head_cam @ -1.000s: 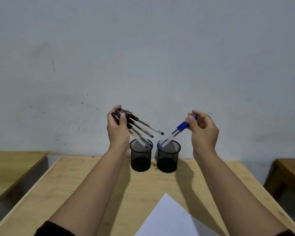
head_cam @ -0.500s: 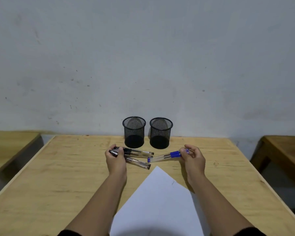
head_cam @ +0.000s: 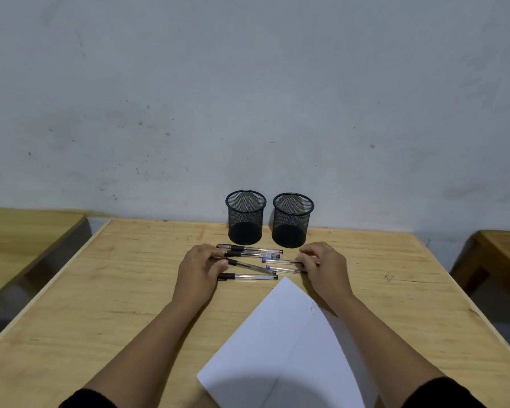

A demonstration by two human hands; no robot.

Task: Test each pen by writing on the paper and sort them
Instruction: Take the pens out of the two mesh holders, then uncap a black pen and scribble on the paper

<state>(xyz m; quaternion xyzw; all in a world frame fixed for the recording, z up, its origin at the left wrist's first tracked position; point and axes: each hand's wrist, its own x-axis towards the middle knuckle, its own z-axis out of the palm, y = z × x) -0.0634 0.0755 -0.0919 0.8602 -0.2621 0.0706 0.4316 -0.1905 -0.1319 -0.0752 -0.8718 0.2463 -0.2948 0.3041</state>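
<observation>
Several clear pens with black caps point(head_cam: 249, 254) lie spread on the wooden table point(head_cam: 130, 290), in front of two black mesh cups. My left hand point(head_cam: 202, 267) rests on their left ends with relaxed fingers. Two clear pens with blue ink point(head_cam: 280, 265) lie to the right of them. My right hand point(head_cam: 324, 266) has its fingers curled over their right ends, hiding the caps. A white sheet of paper point(head_cam: 286, 343) lies at an angle near me, its corner pointing at the pens.
The left mesh cup point(head_cam: 245, 216) and the right mesh cup point(head_cam: 292, 220) stand empty side by side against the grey wall. Other wooden tables point(head_cam: 18, 231) flank this one on both sides, with gaps between.
Both hands came down from above the cups to the table. The black pens left my left hand's grip and now lie spread on the wood; the blue pens lie flat too.
</observation>
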